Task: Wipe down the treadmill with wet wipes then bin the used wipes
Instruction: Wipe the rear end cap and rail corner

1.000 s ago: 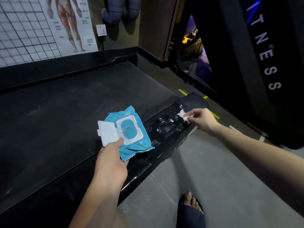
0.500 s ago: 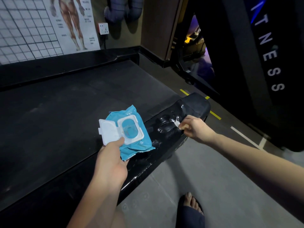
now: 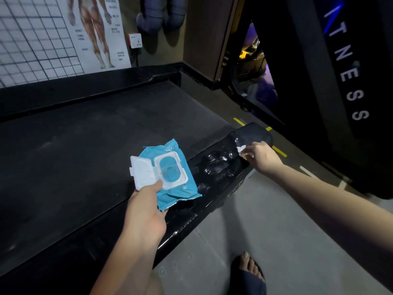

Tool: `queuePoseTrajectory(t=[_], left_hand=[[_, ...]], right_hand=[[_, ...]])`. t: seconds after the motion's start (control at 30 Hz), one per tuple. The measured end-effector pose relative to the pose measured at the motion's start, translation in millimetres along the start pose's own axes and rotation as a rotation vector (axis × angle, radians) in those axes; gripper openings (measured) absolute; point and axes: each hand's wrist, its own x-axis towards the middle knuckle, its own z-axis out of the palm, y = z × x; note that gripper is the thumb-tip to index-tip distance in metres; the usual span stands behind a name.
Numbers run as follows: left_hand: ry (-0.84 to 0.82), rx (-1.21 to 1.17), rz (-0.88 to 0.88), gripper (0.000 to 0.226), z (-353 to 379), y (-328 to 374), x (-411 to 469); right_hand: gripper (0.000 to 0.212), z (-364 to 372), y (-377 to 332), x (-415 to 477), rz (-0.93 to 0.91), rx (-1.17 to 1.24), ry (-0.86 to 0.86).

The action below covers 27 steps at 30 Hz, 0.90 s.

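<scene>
blue wet-wipe pack (image 3: 176, 188) sits in the left hand (image 3: 146, 211), whose grip is closed on it, thumb curled over the near edge and fingers hidden beneath. its white flip lid (image 3: 142, 173) lies open to the left, baring the oval opening. the pack is held over the inner edge of the treadmill's glossy black side rail (image 3: 212, 188), beside the dull grey belt (image 3: 85, 156). further along the rail, near its rounded end, the right hand (image 3: 261, 156) has its grip pinching a small crumpled white wipe (image 3: 241, 149) against the rail. wet streaks shine between the two hands. a sandalled foot (image 3: 248, 273) stands on the grey floor (image 3: 276, 231); an anatomy poster (image 3: 93, 33) and a wall socket (image 3: 135, 40) sit behind.
</scene>
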Motion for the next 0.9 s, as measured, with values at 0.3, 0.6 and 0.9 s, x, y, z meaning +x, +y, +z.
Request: queuePoseTrajectory(t=[0.3,0.6,0.9], left_hand=[[-0.033,0.028,0.003,0.036,2.0,1.2,-4.3],[-0.098,-0.004,0.046,0.035,3.0,-1.5,-7.8],[-0.075,-0.030,0.017,0.036,9.6,-7.0,-3.4]], right_hand=[[0.012,6.5,-24.3,-15.2,-0.149,0.135,-0.138],[0.019,-18.0,-1.9,35.4,0.326,0.274,0.214],[0.023,-8.3,-12.5,68.8,0.180,0.211,0.139]])
